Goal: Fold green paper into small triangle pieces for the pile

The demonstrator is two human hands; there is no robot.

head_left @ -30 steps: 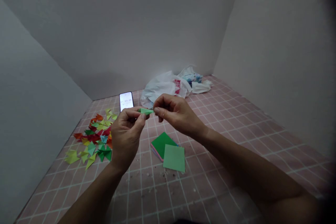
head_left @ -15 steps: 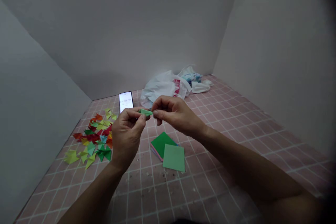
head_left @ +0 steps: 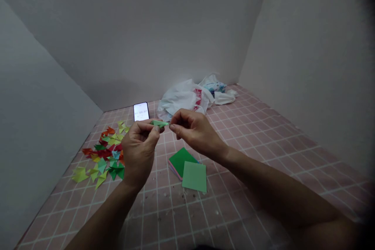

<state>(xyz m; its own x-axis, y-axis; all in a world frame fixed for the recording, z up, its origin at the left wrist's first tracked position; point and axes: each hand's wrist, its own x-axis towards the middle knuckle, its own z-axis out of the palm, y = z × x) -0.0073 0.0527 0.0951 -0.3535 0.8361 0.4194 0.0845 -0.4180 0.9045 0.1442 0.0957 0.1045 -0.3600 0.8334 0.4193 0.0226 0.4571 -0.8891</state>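
My left hand (head_left: 140, 152) holds the folded green paper (head_left: 159, 123) between thumb and fingers. My right hand (head_left: 197, 129) pinches its pointed tip, near the phone (head_left: 141, 111).

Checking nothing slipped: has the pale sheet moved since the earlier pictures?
No: the pale sheet keeps its place against the tiles and the dark green sheet.

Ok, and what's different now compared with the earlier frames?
The left hand, gripping the folded green paper, shifted slightly left; the right hand, at its tip, shifted slightly left and nearer the person. Nothing was visibly picked up or let go. The paper squares, folded pieces, phone and bags stayed put.
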